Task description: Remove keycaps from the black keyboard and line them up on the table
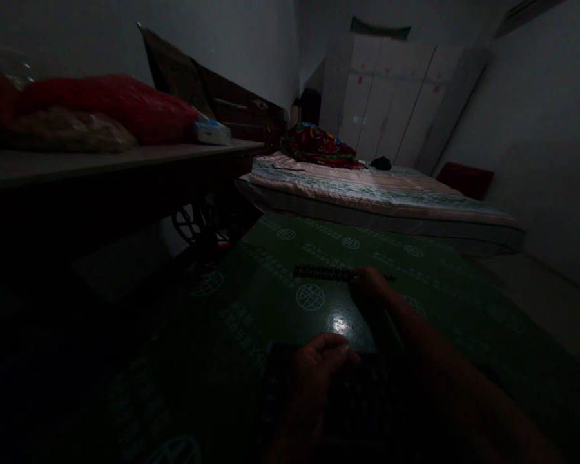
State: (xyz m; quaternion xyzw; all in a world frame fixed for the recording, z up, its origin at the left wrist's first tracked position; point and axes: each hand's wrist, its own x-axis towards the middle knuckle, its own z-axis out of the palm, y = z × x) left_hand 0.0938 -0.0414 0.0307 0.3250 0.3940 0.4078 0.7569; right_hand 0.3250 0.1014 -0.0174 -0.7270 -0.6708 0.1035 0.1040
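Observation:
A dark, flat board (362,393) with rows of small raised shapes, much like a keyboard, lies on the green table top at the near side. My left hand (321,361) is over its far left part, thumb and fingers pressed together; whatever they may hold is too dark to make out. Farther off, a narrow row of small dark pieces (321,272) lies across the table. At the right part of that row is my right hand (370,283), fingers closed at the pieces. Whether it grips one of them is hidden.
The green table top (270,258) bears white globe prints and lettering. Beyond it stands a bed (367,193) with a bundled red cloth (319,145). To the left, a sewing-machine table (174,154) carries red bags (111,106) and a tissue pack (212,132). Light is very dim.

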